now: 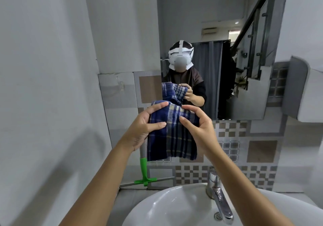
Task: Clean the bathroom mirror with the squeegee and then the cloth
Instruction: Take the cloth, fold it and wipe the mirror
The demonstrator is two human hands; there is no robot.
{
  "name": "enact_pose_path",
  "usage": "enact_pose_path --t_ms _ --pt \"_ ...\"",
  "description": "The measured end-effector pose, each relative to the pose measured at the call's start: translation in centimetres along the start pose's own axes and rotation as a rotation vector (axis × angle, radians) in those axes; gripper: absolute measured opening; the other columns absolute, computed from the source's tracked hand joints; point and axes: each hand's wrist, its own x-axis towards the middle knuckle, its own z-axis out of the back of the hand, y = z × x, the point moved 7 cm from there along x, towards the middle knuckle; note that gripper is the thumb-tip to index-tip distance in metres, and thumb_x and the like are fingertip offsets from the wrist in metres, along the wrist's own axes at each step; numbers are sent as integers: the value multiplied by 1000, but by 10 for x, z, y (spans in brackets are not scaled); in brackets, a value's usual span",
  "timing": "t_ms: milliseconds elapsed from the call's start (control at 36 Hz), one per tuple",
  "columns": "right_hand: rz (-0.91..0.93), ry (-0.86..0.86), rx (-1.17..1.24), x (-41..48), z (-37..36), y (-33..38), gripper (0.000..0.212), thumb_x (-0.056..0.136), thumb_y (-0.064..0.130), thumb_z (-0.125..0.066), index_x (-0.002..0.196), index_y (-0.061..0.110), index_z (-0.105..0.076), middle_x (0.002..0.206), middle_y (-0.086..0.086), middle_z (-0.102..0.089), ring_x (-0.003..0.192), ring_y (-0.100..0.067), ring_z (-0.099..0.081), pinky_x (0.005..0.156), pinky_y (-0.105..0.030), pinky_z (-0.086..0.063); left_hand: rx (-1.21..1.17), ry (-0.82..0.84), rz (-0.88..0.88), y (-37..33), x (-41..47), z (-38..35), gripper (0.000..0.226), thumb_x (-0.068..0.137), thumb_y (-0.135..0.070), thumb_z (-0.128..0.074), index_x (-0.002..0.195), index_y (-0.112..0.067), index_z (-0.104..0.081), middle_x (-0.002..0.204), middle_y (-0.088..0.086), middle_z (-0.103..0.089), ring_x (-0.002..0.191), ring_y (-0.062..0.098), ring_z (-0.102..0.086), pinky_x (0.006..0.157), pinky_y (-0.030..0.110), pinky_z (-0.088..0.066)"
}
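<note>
I hold a blue and white checked cloth [176, 138] up in front of me with both hands, just below the mirror [218, 24]. My left hand [145, 128] grips the cloth's left side and my right hand [201, 129] pinches its right side. The cloth is folded and hangs down between them. A squeegee [145, 173] with a green handle and a grey blade stands upside down against the tiled wall behind my left wrist, its upper handle hidden by hand and cloth. The mirror reflects the cloth and a person wearing a headset.
A white washbasin [157, 206] sits below my arms, with a chrome tap [218, 196] at its right. A white dispenser [304, 93] is mounted on the wall to the right of the mirror. A plain white wall closes in on the left.
</note>
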Motion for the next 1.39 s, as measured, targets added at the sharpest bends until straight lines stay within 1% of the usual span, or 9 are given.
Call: enact_pose_path --t_ms 83,194,306,472,639,944,1083,1333,1389 --pt "-9 26 -115 -1 13 0 27 87 21 -63 114 26 -57 102 2 -69 93 -10 -67 81 -41 -57 4 -29 -21 5 2 -15 57 75 4 -61 127 -18 -54 128 8 -60 117 24 -57 96 33 -48" --pt "-70 94 -145 -4 29 -7 39 84 34 -62 122 30 -51 111 6 -66 101 -8 -64 87 -39 -55 -102 -22 -21 9 5 -35 58 74 5 -57 128 -16 -53 124 9 -62 115 26 -59 95 36 -49" --pt "-196 185 72 -12 38 -16 39 91 28 -55 129 27 -48 122 2 -61 106 -10 -62 81 -25 -54 -222 17 -5 13 10 -57 59 73 5 -54 128 -18 -53 123 7 -63 113 24 -60 90 32 -51" --pt "-197 83 342 -16 66 -17 43 83 19 -60 126 21 -53 124 -7 -61 110 -20 -60 89 -34 -52 -163 84 45 18 24 -84 58 77 6 -54 130 -19 -52 127 9 -61 115 25 -58 92 33 -50" --pt "-115 34 124 -10 110 -7 26 87 3 -59 108 17 -65 104 -10 -68 94 -17 -65 81 -30 -55 -27 29 78 31 33 -91 51 82 13 -56 126 -14 -54 123 5 -62 111 18 -60 88 28 -52" --pt "-181 69 -94 -4 152 -12 25 79 6 -71 96 23 -71 91 -2 -73 84 -15 -70 72 -27 -57 156 -237 79 48 37 -94 38 77 4 -68 105 -22 -66 106 7 -68 95 24 -67 77 32 -57" --pt "-164 16 -166 0 162 6 25 77 9 -72 101 17 -71 95 -5 -72 87 -17 -70 75 -29 -59 201 -195 -8 34 48 -105 37 81 3 -65 103 -27 -66 105 3 -68 96 16 -66 80 31 -57" --pt "-36 -80 -208 51 150 62 20 81 12 -69 101 15 -70 93 -9 -73 84 -21 -71 74 -33 -59 290 -79 -292 -35 90 -95 38 86 -1 -60 112 -29 -61 125 0 -59 112 10 -59 88 25 -53" --pt "1 -99 -225 68 142 75 19 81 11 -69 100 14 -70 93 -11 -72 84 -20 -70 75 -33 -58 284 -107 -351 -51 101 -85 38 87 -2 -60 112 -29 -62 126 0 -58 114 11 -57 94 30 -51"
